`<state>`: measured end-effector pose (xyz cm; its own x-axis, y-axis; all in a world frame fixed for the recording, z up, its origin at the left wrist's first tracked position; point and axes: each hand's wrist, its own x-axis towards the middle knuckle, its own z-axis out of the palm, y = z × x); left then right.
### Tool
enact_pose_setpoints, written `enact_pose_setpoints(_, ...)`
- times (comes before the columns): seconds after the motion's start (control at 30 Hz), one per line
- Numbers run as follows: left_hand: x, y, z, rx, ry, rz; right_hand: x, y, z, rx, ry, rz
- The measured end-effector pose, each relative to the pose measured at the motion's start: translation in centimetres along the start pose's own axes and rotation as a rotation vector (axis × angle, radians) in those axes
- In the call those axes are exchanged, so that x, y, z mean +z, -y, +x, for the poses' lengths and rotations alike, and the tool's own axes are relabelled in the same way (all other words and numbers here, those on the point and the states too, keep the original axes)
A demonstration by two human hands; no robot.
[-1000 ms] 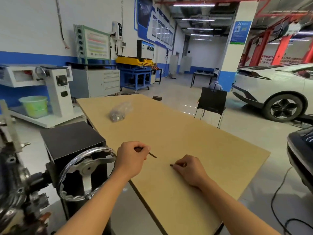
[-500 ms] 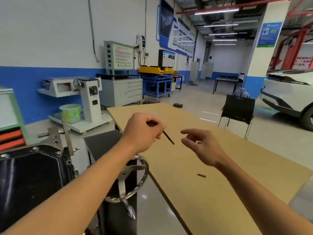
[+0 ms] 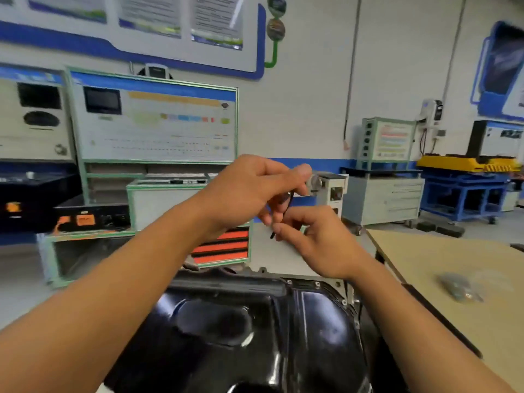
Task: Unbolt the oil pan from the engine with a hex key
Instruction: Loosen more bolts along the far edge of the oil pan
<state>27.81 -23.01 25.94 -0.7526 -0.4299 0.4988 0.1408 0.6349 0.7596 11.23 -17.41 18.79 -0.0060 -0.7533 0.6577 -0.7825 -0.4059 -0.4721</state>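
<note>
Both hands meet above the black oil pan [image 3: 255,336]. The left hand [image 3: 249,191] pinches the hex key [image 3: 287,204] near its top; the right hand [image 3: 314,239], blurred, seems to pinch its lower end.

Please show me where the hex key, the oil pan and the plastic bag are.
hex key [image 3: 287,207], head view, on the upper part of its dark shaft.
oil pan [image 3: 226,336], head view, on its glossy black bottom.
plastic bag [image 3: 459,287], head view, on its middle.
</note>
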Motion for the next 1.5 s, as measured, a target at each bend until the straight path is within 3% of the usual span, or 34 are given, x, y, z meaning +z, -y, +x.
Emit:
enact_pose_setpoints(0.07, -2.9, 1.7, -0.7, -0.026, 0.024, 0.034, 3.0, 0.2, 2.2, 0.004, 0.071, 0.035)
enact_pose_setpoints(0.23, -8.6, 6.2, -1.6, -0.218, 0.332, 0.044, 7.5, -1.0, 4.6, 0.055, 0.265, 0.000)
enact_pose_setpoints(0.43, -8.5, 11.7, -1.2, -0.252, 0.342, -0.064, 10.1, -4.1, 4.3, 0.190, 0.382, 0.056)
enact_pose_setpoints(0.63, -6.2, 14.9, -0.7, -0.177, 0.038, -0.153, 10.4, -6.4, 4.2, 0.204, 0.314, 0.103)
enact_pose_setpoints(0.77, -5.9, 14.7, -0.9, -0.165, 0.120, -0.106, 10.0, -6.9, 4.2, 0.194, 0.365, 0.093)
enact_pose_setpoints(1.1, -5.5, 15.5, -1.6, -0.089, 0.128, 0.082, 9.9, -6.9, 4.5, 0.227, 0.445, 0.070)
enact_pose_setpoints(1.5, -5.2, 15.7, -1.6, -0.141, 0.026, 0.105, 10.1, -6.3, 4.3, 0.301, 0.442, 0.083)
